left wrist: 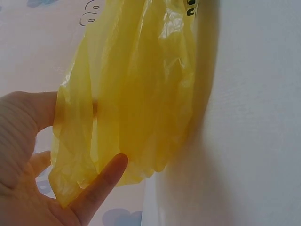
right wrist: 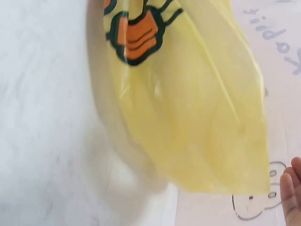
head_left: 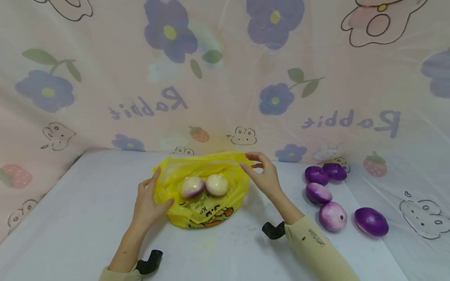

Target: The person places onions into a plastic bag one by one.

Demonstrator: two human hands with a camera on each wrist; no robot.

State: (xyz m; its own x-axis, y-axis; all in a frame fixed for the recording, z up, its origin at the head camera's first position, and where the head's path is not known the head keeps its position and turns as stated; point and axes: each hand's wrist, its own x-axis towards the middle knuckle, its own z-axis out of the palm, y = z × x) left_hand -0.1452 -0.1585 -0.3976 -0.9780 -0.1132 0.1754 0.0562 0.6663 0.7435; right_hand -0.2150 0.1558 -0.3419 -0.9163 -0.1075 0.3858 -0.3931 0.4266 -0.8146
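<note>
A yellow plastic bag (head_left: 240, 193) with dark print and an orange drawing stands mouth up on the table. Inside it lie two onions: a white-and-purple onion (head_left: 192, 187) and a paler onion (head_left: 216, 185). At the bag's left rim is my left hand (head_left: 147, 208), fingers and thumb spread apart; in the left wrist view the thumb (left wrist: 109, 176) lies across the yellow film. My right hand (head_left: 266, 176) is at the far right corner of the rim, thumb and bent fingers apart. In the right wrist view its fingertips (right wrist: 290, 188) show beside the bag, with a gap between.
Several purple onions lie to the right: one (head_left: 371, 222) apart near the table's right side, a lighter one (head_left: 332, 216) and others in a row going back. Behind the white table (head_left: 88, 195) hangs a pink curtain (head_left: 225, 82) with flowers and rabbits.
</note>
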